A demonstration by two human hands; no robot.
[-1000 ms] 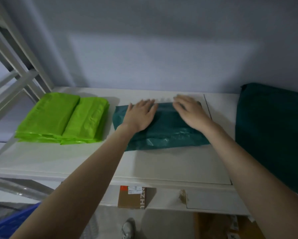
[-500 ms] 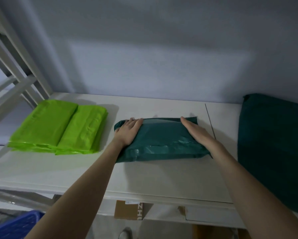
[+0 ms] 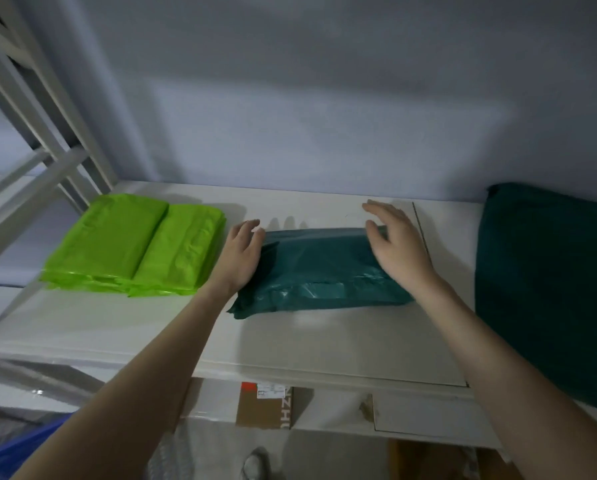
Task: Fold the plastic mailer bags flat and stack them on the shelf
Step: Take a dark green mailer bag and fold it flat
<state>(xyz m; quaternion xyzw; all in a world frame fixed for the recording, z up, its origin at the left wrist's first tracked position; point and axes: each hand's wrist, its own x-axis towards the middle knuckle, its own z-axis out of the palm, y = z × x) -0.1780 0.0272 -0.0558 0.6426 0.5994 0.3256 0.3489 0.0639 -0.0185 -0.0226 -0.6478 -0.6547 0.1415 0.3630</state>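
1. Dark green mailer bag (image 3: 321,268) sits folded in the middle of your white shelf (image 3: 324,341), a soft rectangular packet of glossy, crinkled plastic with creases catching the light along its near edge.
2. Your left hand (image 3: 240,256) lies against the packet's left end, fingers straight and together, pointing toward the wall; nothing is pinched or gripped there, just flat contact along the plastic's side.
3. Your right hand (image 3: 394,244) is over the packet's right end, fingers spread loosely and relaxed, thumb hanging down near the top of the plastic. It holds nothing; whether the palm actually touches the bag I cannot tell from this angle.
4. Off to your left, well apart from the packet, lies the bright green stack (image 3: 134,247): folded mailers of thinner, shinier plastic, laid as two side-by-side lobes with layered edges showing at the front.
5. On your right, a big dark green pile (image 3: 549,289) takes up the shelf's end, broad and flat-faced, matte in the dim light, its back edge against the grey wall (image 3: 307,98).
6. White metal rack struts (image 3: 30,140) slant up at far left.
7. Below the shelf's front lip, a brown cardboard box (image 3: 264,407) with a red-and-white label peeks out.
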